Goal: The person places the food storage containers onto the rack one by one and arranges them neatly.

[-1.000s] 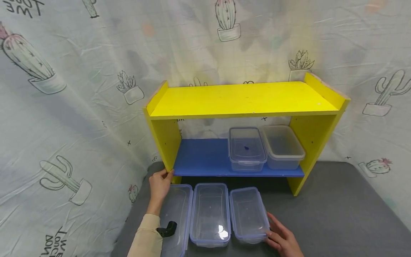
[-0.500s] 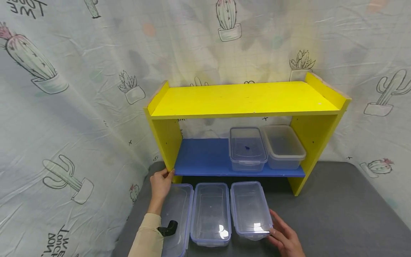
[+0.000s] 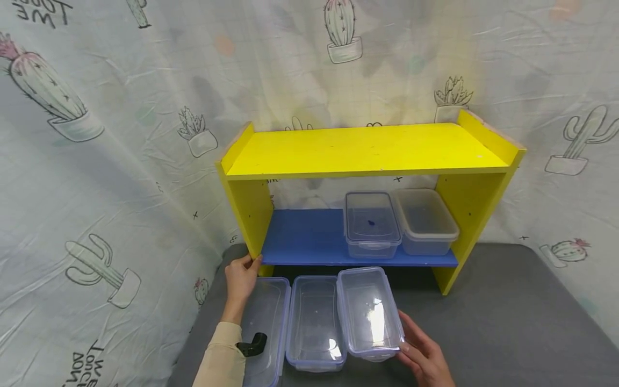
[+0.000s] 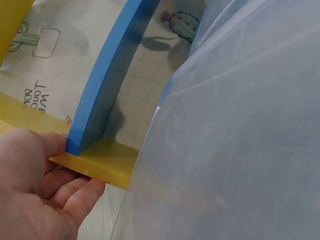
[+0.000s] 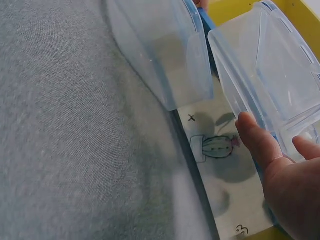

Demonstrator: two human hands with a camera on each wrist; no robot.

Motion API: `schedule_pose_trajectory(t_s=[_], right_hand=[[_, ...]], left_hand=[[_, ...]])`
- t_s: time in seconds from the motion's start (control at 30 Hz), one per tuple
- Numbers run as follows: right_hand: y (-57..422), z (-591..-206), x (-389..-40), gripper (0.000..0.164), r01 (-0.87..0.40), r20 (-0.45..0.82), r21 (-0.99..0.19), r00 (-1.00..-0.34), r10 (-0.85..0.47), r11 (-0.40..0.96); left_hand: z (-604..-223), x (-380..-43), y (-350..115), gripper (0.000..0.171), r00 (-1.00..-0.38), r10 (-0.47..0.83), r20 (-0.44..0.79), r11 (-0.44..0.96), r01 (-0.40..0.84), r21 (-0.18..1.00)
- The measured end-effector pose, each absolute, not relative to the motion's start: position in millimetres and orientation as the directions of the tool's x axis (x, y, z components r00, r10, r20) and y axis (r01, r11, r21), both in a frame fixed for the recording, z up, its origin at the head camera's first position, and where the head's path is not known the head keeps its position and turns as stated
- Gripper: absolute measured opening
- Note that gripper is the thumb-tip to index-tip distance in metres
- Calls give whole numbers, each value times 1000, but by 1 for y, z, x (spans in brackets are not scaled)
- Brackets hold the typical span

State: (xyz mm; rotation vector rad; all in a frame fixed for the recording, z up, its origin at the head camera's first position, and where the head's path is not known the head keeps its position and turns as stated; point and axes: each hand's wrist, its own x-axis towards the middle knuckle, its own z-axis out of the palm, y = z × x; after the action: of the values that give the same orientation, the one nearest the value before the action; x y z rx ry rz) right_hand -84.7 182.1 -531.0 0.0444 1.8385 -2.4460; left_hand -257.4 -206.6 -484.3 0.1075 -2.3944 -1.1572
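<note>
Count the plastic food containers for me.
5: the blue-rimmed container and white-rimmed container on the blue shelf; in front, the left container, middle container and right container, the last in the right grip. None looks hidden.

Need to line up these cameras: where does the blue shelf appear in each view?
Head: the blue shelf lies just below centre, inside the yellow frame.
Left wrist: slanting from top centre down to the left hand.
Right wrist: mostly hidden, a sliver near the top.
Shared landmark: yellow frame.
</note>
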Motion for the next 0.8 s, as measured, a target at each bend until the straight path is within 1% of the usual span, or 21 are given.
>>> schedule_pose_trajectory(t_s=[0.1,0.37,0.6,0.8], right_hand=[[177,-529,-85,50,60,-46,-954,-997,-57,-293],[163,-518,-91,51,84,-41,-947,-989,-141,-309],[150,-506,-94,53,-4,96,-935,-965,-242,-356],[135,-497,-98,54,-45,153,-925,-953,-263,-376]], left_hand=[[-484,-257,-207,18,-882,-269,387,642,135,755],[-485,-257,-207,18,-876,-268,400,647,145,749],[-485,-257,-206,17,-874,-270,405,642,149,752],[-486,-257,-206,16,-864,-275,422,646,159,746]])
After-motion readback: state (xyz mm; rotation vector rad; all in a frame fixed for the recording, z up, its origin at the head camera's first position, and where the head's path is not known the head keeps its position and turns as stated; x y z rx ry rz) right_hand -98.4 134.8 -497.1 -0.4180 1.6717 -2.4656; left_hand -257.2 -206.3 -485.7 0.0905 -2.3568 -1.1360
